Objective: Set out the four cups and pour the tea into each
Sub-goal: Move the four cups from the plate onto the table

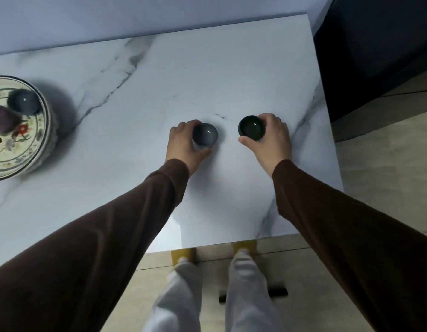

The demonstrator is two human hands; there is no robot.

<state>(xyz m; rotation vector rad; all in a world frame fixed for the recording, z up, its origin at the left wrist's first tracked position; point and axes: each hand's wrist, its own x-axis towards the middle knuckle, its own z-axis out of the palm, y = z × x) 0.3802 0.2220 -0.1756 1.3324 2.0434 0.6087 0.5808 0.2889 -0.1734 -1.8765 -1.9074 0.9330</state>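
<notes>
My left hand point(183, 144) grips a small grey cup point(205, 135) that stands on the white marble table point(207, 75). A short gap to its right, my right hand point(274, 135) holds a dark green cup point(252, 127), also on the table top. Both cups are upright with their mouths facing up, and no liquid shows in them. At the far left, a blue-grey cup point(23, 101) and a purple cup point(2, 119) sit inside a flower-patterned bowl point(46, 140). No teapot is in view.
The table's right edge point(327, 130) runs close to my right hand, with beige floor tiles and a dark cabinet point(375, 44) beyond it. The front edge lies near my legs. A wall backs the table.
</notes>
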